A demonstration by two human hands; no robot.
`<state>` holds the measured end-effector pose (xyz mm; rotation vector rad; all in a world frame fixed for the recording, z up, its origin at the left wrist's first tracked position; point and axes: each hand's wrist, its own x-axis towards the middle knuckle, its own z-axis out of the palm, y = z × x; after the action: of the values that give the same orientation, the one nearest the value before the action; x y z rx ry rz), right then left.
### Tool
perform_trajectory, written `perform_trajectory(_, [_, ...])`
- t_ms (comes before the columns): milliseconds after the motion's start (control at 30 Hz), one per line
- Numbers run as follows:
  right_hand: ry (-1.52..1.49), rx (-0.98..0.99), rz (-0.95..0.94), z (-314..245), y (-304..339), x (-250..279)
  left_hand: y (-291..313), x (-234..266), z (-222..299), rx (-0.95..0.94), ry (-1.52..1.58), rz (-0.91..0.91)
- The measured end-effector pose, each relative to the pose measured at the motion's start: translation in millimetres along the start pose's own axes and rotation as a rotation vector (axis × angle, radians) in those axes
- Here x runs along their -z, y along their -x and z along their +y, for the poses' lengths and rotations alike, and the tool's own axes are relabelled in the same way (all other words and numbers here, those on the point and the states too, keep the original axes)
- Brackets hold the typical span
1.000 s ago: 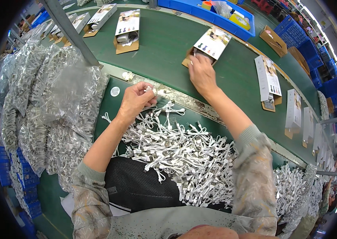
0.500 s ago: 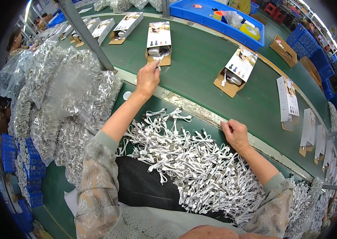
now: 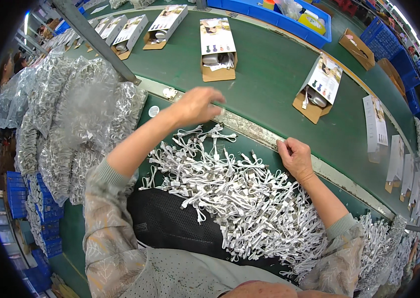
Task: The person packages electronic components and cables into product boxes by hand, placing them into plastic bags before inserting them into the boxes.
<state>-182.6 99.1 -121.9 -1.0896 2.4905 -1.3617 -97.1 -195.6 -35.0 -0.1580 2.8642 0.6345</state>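
My left hand (image 3: 200,107) is over the metal rail with its fingers apart and nothing visible in them. Below it spreads a large heap of bundled white charging cables (image 3: 249,198). My right hand (image 3: 296,155) rests closed at the rail, its curled fingers hiding anything inside. Beyond the left hand, an open carton (image 3: 217,42) lies on the green conveyor belt (image 3: 264,74); its brown flap faces me, and a white cable end and a pale device show inside. Further right lies another open carton (image 3: 325,82) with a cable plug at its mouth.
Clear plastic bags of cables (image 3: 81,114) are piled at left beside a slanted metal post (image 3: 96,39). The metal rail (image 3: 249,128) separates the heap from the belt. Across the belt stands a blue tray (image 3: 259,14). More cartons (image 3: 168,22) line the belt on both sides.
My left hand has drawn back from the carton's mouth, and its fingers have opened. The cartons have shifted to the right along the belt. My right hand stays at the rail.
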Motion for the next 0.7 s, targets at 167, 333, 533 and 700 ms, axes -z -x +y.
perform_trajectory(167, [0.06,0.045,0.014,1,1,-2,50,-29,15,-0.05,-0.153,0.022])
perform_trajectory(333, [0.07,0.047,0.021,2,2,-2,56,-19,0,0.21,0.312,0.067])
perform_trajectory(533, [0.09,0.035,0.008,0,1,-3,54,-14,-19,0.395,0.71,0.074])
perform_trajectory(700, [0.096,0.036,0.016,0,0,-1,36,-2,-20,0.475,0.854,0.198])
